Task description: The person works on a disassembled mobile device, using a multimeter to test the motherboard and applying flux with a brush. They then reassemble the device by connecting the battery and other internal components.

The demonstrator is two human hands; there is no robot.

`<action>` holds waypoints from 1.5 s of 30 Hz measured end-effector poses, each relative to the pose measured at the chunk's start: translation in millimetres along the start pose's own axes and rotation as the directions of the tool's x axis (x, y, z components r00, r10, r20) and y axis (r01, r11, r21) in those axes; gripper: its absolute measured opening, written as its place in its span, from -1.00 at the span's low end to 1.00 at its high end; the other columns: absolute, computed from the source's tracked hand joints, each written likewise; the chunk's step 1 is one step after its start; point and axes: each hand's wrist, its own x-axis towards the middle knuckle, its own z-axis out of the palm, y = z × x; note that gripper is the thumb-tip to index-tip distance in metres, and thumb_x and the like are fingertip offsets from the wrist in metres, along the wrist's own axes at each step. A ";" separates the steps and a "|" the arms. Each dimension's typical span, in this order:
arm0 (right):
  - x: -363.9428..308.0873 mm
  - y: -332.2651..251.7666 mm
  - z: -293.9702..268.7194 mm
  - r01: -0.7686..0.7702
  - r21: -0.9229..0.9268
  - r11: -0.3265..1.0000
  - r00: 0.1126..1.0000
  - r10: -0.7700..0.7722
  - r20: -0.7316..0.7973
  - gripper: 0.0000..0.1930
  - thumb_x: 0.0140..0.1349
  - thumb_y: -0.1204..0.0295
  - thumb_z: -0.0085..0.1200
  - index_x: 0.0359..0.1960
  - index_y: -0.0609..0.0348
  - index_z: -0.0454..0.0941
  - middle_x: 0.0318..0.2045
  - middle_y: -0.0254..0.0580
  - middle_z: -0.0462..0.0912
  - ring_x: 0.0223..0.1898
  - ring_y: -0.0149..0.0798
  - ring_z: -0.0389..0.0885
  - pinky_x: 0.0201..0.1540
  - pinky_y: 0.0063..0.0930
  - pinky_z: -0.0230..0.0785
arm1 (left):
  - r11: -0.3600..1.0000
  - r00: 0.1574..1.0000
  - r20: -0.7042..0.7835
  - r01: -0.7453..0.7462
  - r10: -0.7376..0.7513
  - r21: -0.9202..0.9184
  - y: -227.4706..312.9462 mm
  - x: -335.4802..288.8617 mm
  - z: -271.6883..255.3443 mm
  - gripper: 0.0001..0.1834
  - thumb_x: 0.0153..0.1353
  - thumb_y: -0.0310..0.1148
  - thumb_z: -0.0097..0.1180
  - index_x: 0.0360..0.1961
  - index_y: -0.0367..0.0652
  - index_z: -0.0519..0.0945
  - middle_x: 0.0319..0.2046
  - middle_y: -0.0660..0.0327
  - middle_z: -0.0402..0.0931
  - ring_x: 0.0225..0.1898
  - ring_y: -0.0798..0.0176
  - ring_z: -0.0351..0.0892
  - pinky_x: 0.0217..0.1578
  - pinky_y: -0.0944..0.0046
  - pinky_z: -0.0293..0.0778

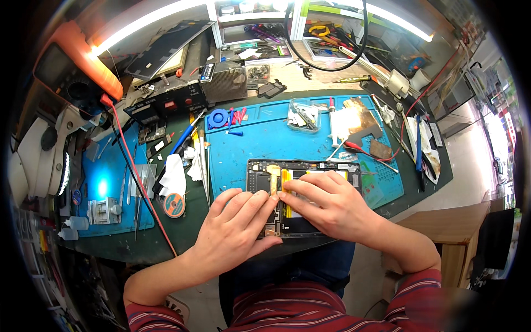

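Note:
An opened tablet [303, 226] lies near the bench's front edge, its inside facing up. Yellow-edged battery parts and a gold ribbon cable [274, 172] show inside it. My left hand [237, 222] rests over the tablet's left part, fingers stretched out, with its fingertips at the ribbon cable and its thumb apart along the near edge. From the right, my right hand [336, 203] reaches over the battery area. Its thumb and forefinger tips come together beside the left fingertips at the cable; whatever they may grip is hidden.
Beneath the tablet's far side spreads a blue work mat [251, 146] carrying a clear box of small parts [303, 116] and a syringe [333, 124]. A solder spool [174, 205] sits at left. An orange multimeter [77, 66] with red and black leads stands far left.

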 end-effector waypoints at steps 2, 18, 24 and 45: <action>0.8 -0.3 -0.4 0.003 0.009 1.000 1.000 -0.003 -0.001 -0.53 0.21 0.40 0.32 0.20 0.01 0.70 0.17 -0.33 0.64 0.10 -0.22 0.64 0.08 -0.27 0.50 | 1.000 1.000 -0.010 -0.005 0.005 0.008 -0.5 -1.5 0.0 -0.20 0.17 0.07 0.44 0.32 -0.22 0.59 0.17 0.16 0.53 0.19 0.15 0.51 0.37 0.02 0.32; -40.6 59.5 -80.4 -0.262 -0.095 0.960 0.867 0.191 -0.460 -0.63 0.27 0.55 0.31 0.13 0.15 0.71 0.04 -0.10 0.77 -0.05 -0.01 0.76 0.01 -0.22 0.61 | 0.999 0.997 -0.061 -0.040 0.043 0.036 -1.2 -6.6 -0.3 -0.21 0.26 0.12 0.35 0.36 -0.19 0.56 0.14 0.14 0.49 0.18 0.06 0.46 0.37 -0.06 0.20; -29.9 160.6 -210.1 -0.564 0.002 0.826 0.509 0.350 -0.786 -0.67 0.46 0.42 0.15 0.20 0.19 0.66 0.08 0.03 0.75 0.01 0.08 0.74 0.09 -0.16 0.55 | 0.998 0.998 -0.043 -0.049 0.050 0.036 0.5 -4.7 4.7 -0.24 0.26 0.08 0.36 0.34 -0.19 0.58 0.13 0.13 0.46 0.19 0.00 0.39 0.37 -0.10 0.16; 14.6 296.2 -267.9 -0.709 -0.396 0.584 0.637 0.288 -0.715 -0.35 0.22 0.47 0.12 0.40 0.23 0.36 0.55 0.02 0.34 0.48 0.04 0.38 0.41 0.07 0.31 | 0.995 0.996 -0.060 0.055 -0.060 -0.081 11.1 -9.2 5.2 -0.18 0.30 -0.05 0.36 0.52 -0.11 0.39 0.33 -0.02 0.42 0.38 -0.09 0.34 0.43 -0.15 0.07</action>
